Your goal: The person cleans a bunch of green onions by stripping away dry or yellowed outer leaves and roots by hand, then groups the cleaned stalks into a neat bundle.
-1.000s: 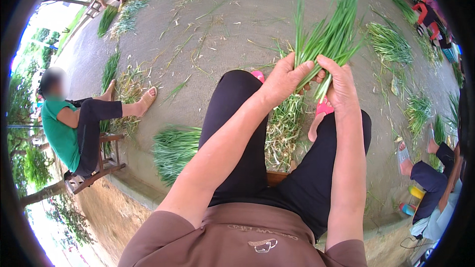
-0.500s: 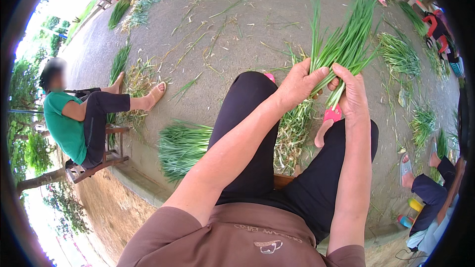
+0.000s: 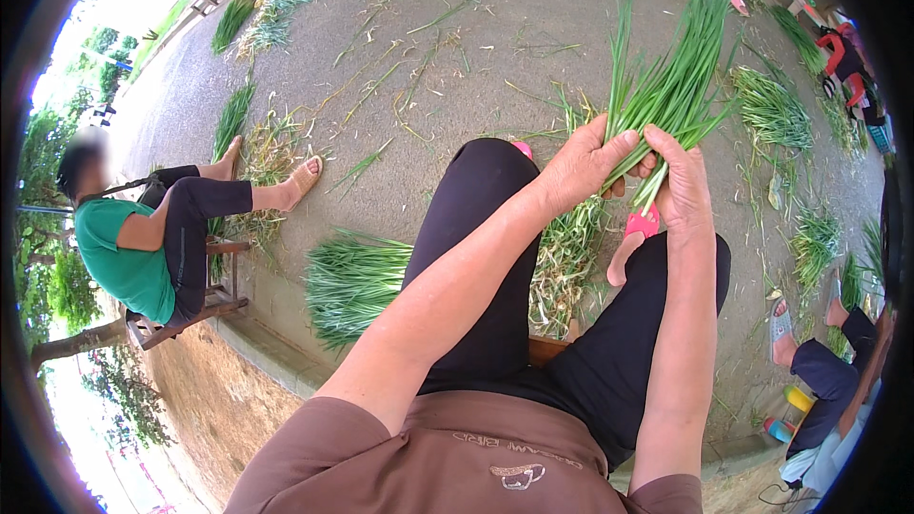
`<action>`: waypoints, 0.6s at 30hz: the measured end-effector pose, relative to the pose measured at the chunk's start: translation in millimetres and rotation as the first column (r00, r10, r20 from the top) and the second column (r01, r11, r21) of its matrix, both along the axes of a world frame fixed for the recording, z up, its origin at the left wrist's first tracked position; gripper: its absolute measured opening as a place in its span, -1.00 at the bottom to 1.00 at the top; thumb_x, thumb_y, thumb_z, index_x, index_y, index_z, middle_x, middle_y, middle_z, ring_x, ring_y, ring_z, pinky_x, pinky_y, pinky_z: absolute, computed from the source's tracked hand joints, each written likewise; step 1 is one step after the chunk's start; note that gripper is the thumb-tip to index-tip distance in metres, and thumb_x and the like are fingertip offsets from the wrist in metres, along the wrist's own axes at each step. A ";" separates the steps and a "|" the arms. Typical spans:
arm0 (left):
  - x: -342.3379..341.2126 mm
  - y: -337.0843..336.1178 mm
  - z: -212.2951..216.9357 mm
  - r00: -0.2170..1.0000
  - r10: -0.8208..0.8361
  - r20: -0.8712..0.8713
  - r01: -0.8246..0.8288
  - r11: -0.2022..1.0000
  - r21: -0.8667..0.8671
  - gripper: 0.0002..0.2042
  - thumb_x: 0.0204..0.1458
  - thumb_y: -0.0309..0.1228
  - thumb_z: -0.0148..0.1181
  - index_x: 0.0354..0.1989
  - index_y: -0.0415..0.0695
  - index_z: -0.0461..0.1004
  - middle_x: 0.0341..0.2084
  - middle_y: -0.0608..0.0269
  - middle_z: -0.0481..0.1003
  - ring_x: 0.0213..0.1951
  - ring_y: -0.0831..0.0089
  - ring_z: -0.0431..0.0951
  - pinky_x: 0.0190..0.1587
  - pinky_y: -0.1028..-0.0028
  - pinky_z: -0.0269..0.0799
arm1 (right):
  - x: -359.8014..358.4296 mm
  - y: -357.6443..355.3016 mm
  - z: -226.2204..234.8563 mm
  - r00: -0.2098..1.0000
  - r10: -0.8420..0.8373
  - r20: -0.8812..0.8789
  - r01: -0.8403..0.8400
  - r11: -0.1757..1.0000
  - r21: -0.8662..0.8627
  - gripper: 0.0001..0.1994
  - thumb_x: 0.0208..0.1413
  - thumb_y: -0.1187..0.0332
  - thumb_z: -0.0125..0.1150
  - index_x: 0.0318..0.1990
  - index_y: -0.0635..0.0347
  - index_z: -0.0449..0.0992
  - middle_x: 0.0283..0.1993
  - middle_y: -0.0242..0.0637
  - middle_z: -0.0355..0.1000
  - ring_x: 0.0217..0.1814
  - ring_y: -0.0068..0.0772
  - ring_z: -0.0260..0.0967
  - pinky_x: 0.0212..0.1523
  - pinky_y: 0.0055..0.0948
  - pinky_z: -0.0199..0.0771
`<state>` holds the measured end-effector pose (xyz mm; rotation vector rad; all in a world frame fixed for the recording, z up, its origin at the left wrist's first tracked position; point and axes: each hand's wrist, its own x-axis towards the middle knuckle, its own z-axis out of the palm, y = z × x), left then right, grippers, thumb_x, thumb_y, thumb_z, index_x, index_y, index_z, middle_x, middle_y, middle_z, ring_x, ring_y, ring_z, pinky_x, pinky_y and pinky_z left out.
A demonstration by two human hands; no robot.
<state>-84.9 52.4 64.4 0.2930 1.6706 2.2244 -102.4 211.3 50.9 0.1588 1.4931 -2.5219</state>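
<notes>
A loose bunch of long green chives (image 3: 678,62) is held up over the space between my knees, its leaf tips fanning away from me. My left hand (image 3: 588,168) closes around the lower left part of the bunch, thumb laid across the stems. Against the stems from the other side, my right hand (image 3: 684,181) grips too, its thumb near the left one. The short cut ends poke out below both hands. Some fingers are hidden behind the leaves. Beside my left knee lies a thick pile of chives (image 3: 357,287) on the ground.
Yellowish trimmings (image 3: 564,271) are heaped between my legs. More chives (image 3: 773,109) lie on the pavement to the right. A person in a green shirt (image 3: 122,252) sits on a wooden stool (image 3: 205,295) at left. Other seated people's legs (image 3: 826,362) show at the edges.
Both hands stay on the bunch, with only a slight shift. The seated person at left leans back a little.
</notes>
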 end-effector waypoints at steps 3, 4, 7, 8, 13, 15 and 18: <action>-1.5 1.0 -5.4 1.000 -0.026 0.001 0.026 0.999 0.042 -0.76 0.23 -0.22 -0.09 -0.14 -0.14 0.29 -0.43 0.39 0.40 -0.53 0.69 0.32 -0.58 0.66 0.22 | 0.2 -0.8 0.4 1.000 -0.009 -0.010 0.010 0.999 0.030 -0.86 -0.03 0.42 0.26 -0.30 0.17 0.46 -0.48 -0.46 0.39 -0.61 -0.66 0.24 -0.59 -0.63 0.29; -2.2 0.5 -6.1 0.999 -0.033 0.009 0.032 0.998 0.045 -0.76 0.23 -0.22 -0.09 -0.14 -0.14 0.29 -0.43 0.40 0.40 -0.53 0.69 0.30 -0.59 0.66 0.21 | 0.0 -0.8 0.5 1.000 -0.017 -0.022 0.018 0.999 0.046 -0.85 -0.04 0.41 0.26 -0.30 0.17 0.46 -0.48 -0.47 0.38 -0.61 -0.66 0.24 -0.59 -0.63 0.28; -3.0 1.1 -6.5 0.999 -0.031 0.015 0.030 0.997 0.075 -0.77 0.23 -0.23 -0.10 -0.15 -0.13 0.29 -0.46 0.39 0.39 -0.56 0.71 0.27 -0.61 0.67 0.15 | -1.2 -2.4 -0.6 0.998 -0.028 -0.054 0.031 0.998 0.062 -0.85 -0.03 0.40 0.28 -0.30 0.15 0.47 -0.47 -0.49 0.39 -0.60 -0.66 0.24 -0.59 -0.63 0.26; -3.2 1.5 -6.5 1.000 -0.026 0.014 0.025 0.996 0.089 -0.78 0.23 -0.23 -0.10 -0.15 -0.13 0.29 -0.47 0.39 0.38 -0.57 0.71 0.26 -0.62 0.67 0.13 | -1.5 -2.8 -0.4 0.997 -0.029 -0.069 0.034 0.998 0.061 -0.85 -0.03 0.39 0.29 -0.31 0.14 0.47 -0.47 -0.49 0.39 -0.60 -0.67 0.24 -0.59 -0.63 0.25; -2.9 1.3 -4.3 1.000 -0.006 0.003 0.005 0.987 0.162 -0.78 0.23 -0.23 -0.08 -0.15 -0.12 0.29 -0.53 0.39 0.36 -0.61 0.72 0.22 -0.63 0.68 0.11 | 0.5 -5.5 2.8 0.994 -0.034 -0.108 0.042 0.997 0.071 -0.83 -0.02 0.32 0.32 -0.31 0.12 0.47 -0.47 -0.51 0.39 -0.60 -0.67 0.23 -0.60 -0.62 0.24; -3.4 1.9 -6.0 1.000 0.004 -0.009 -0.002 0.985 0.175 -0.78 0.23 -0.23 -0.08 -0.15 -0.12 0.29 -0.53 0.38 0.36 -0.62 0.72 0.22 -0.63 0.68 0.11 | 1.2 -6.8 2.3 0.994 -0.035 -0.099 0.044 0.995 0.089 -0.83 -0.01 0.31 0.32 -0.32 0.12 0.47 -0.48 -0.50 0.40 -0.62 -0.67 0.23 -0.62 -0.62 0.23; -5.1 1.9 -10.7 1.000 -0.004 -0.024 0.008 0.986 0.165 -0.78 0.23 -0.23 -0.08 -0.15 -0.12 0.30 -0.51 0.37 0.38 -0.61 0.72 0.22 -0.63 0.69 0.11 | 2.2 -9.7 5.3 0.995 -0.021 -0.097 0.031 0.995 0.098 -0.82 0.00 0.29 0.31 -0.32 0.13 0.47 -0.51 -0.49 0.40 -0.64 -0.66 0.22 -0.65 -0.63 0.21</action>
